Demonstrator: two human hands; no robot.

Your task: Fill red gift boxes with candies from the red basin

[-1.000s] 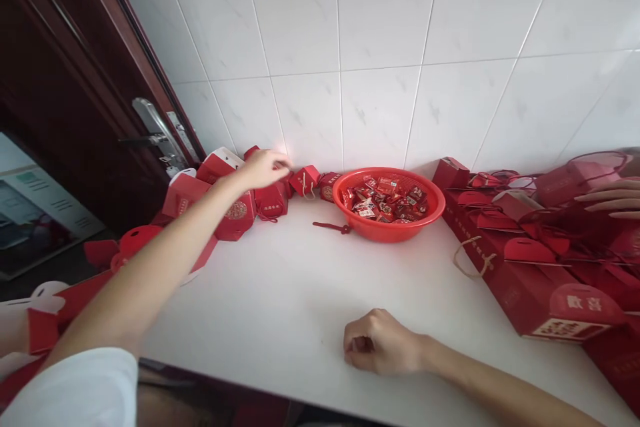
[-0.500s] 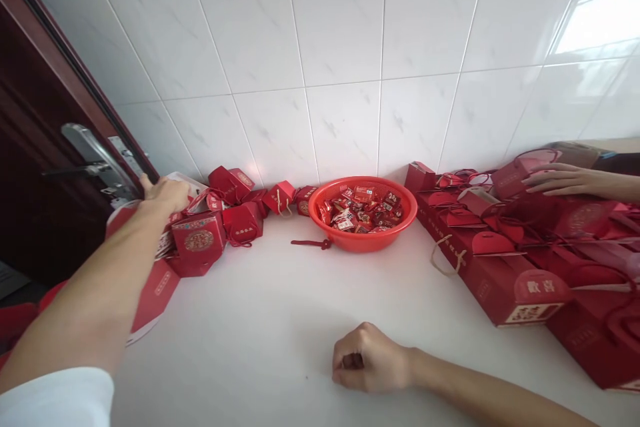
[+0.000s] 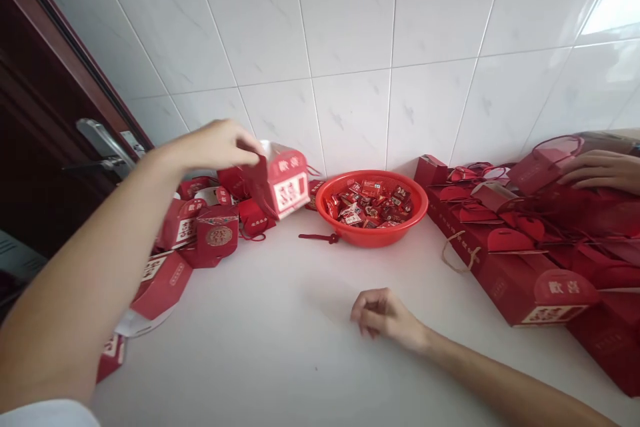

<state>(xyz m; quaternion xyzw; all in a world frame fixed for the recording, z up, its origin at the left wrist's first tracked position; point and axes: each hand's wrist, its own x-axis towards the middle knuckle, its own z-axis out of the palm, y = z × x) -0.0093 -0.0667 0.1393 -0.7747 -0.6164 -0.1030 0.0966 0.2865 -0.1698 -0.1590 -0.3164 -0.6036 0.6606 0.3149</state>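
Note:
My left hand [image 3: 227, 143] grips a red candy gift box [image 3: 287, 187] by its upper edge, holding it tilted above the table. White lettering and a pale printed panel show on its end. Underneath and behind it lie several more red gift boxes [image 3: 217, 235] in a loose pile. My right hand [image 3: 383, 313] hovers low over the table, fingers loosely bent and a little apart, with nothing in them. Between the hands and the wall stands an orange-red plastic basket [image 3: 373, 237] with small wrapped candies [image 3: 367, 203] in it.
A red tasselled cord [image 3: 320, 237] lies left of the basket on the white table [image 3: 260, 333]. Red boxes [image 3: 530, 283] are packed along the right side, where another person's hand [image 3: 600, 170] rests. A door handle [image 3: 103, 143] is at far left, a tiled wall behind.
My left hand has come from the far-left pile toward the middle, bringing a red gift box with it. My right hand has risen slightly and its fist has loosened. The view has shifted a little.

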